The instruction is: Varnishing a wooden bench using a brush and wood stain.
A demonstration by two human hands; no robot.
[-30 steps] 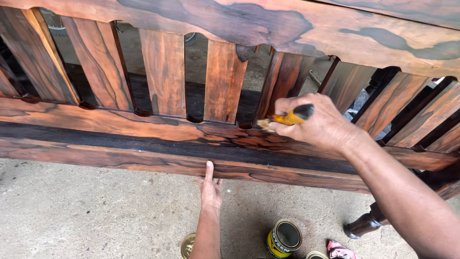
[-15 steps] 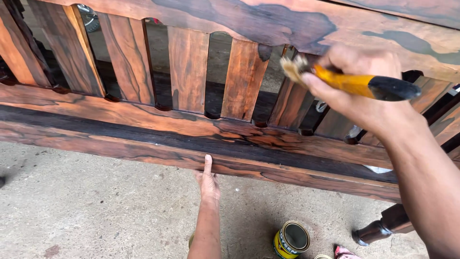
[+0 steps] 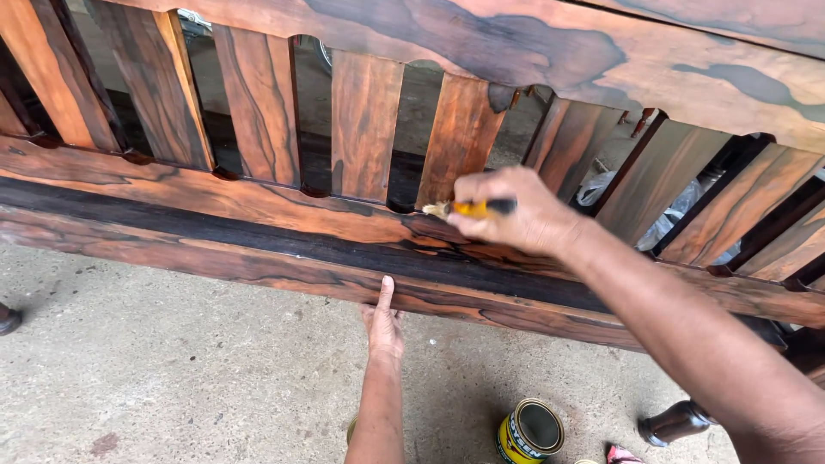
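Right hand [image 3: 524, 215] pinches a yellow-handled brush [image 3: 468, 208], bristles touching the lower rail [image 3: 258, 225] at a slat's [image 3: 460, 137] foot. Left hand [image 3: 384, 322] spread flat, fingertips pressed against the rail's underside (open tin [image 3: 528, 430] stands on the concrete floor [image 3: 172, 378] nearby).

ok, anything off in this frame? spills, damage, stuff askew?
Nothing stands out. The right hand holds a yellow-handled brush at a slat's base, the left hand braces the lower rail, and the open can stands upright on the concrete floor, no spill visible.
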